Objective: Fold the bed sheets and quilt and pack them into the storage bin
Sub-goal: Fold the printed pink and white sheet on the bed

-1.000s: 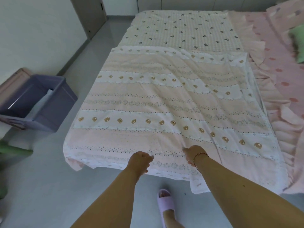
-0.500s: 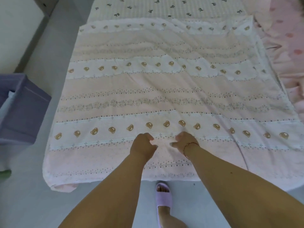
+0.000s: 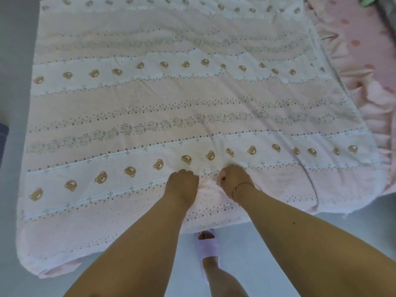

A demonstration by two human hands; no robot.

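We see the quilt [image 3: 192, 108] spread flat over the bed, pink and white in stripes, with 3 rows of small bear faces running across it. Its near edge hangs over the bed's near edge, and its near-left corner droops toward the grey floor [image 3: 17, 61].

Our 2 hands sit close together near the middle of the quilt's near edge, just below the nearest bear row. The left hand [image 3: 182, 184] has its fingers curled into the fabric, bunching a fold. The right hand [image 3: 232, 179], with a thin bracelet [image 3: 242, 186] at the wrist, pinches the same raised fold from the other side.

A pink ruffled sheet [image 3: 364, 67] lies along the quilt's right edge. Below, 1 foot in a lilac slipper [image 3: 206, 247] stands on the floor.
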